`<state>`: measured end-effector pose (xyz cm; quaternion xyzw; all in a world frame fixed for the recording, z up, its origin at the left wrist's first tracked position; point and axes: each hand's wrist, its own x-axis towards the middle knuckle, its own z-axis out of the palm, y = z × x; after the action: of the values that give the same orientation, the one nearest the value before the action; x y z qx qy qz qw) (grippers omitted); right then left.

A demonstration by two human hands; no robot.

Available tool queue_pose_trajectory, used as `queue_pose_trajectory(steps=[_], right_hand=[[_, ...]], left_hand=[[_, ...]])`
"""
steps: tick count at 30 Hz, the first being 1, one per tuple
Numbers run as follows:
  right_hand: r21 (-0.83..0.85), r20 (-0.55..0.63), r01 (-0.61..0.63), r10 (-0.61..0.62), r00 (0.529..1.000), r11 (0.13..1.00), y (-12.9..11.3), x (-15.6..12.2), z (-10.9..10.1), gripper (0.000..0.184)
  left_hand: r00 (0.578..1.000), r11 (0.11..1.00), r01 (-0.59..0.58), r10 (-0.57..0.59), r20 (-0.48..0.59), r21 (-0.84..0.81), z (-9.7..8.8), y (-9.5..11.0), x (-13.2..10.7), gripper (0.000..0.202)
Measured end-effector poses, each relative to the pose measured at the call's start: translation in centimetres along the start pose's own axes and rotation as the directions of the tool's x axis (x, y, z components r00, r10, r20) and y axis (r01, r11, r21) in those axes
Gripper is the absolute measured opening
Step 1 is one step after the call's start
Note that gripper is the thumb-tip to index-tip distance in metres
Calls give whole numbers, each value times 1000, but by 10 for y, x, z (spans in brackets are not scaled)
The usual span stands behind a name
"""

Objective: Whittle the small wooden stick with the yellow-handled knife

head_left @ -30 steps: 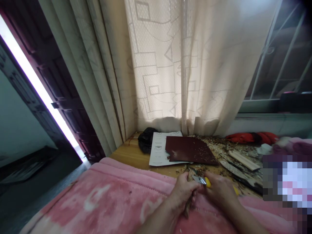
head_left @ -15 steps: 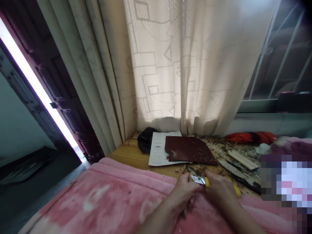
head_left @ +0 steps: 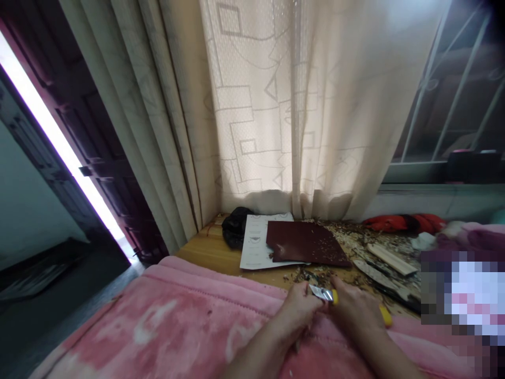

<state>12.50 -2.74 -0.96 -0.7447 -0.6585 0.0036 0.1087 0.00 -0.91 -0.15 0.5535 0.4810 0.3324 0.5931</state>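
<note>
My right hand (head_left: pixel 357 304) is wrapped round a yellow utility knife (head_left: pixel 385 317). Its metal blade (head_left: pixel 321 292) sticks out past the fist, pointing left across my left thumb. My left hand (head_left: pixel 298 305) is closed just beside the blade, over the edge of a pink blanket (head_left: pixel 189 321). Whatever it grips is mostly hidden; only a small, blurred brownish end shows below the palm. Dark scraps and shavings (head_left: pixel 311 273) lie on the wooden surface just beyond both hands.
A dark red board (head_left: pixel 303 242) rests on a white printed sheet (head_left: pixel 252 252), with a black plastic bag (head_left: pixel 235 229) to its left. On the right, amid shavings, are a larger knife (head_left: pixel 374 276), a pale wooden strip (head_left: pixel 390 259) and a red bundle (head_left: pixel 406 223).
Both hands stay close together in nearly the same place. The knife blade has shifted very slightly right, and more of the yellow handle end shows behind my right hand.
</note>
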Motion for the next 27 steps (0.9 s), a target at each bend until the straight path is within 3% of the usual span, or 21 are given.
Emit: queue_pose_trajectory(steps=[6,10,19,27], right_hand=[[-15,-19,-17,16,1000,1000,0,1,3,24],[-37,-86,35,-38,996,999,1,1,5,23],[-30,-68,23,-25,997,999,2,4,6,21],[-35,-58,15,-17,998,999,-1,2,5,20]], left_hand=[[988,987,-93,108,-108,133,3,-20,15,17],[979,969,-127,157,-132,213,1,-28,18,15],[999,987,-8,15,-37,163,2,-9,8,10],[977,964,-44,97,-191,262,3,-22,15,16]])
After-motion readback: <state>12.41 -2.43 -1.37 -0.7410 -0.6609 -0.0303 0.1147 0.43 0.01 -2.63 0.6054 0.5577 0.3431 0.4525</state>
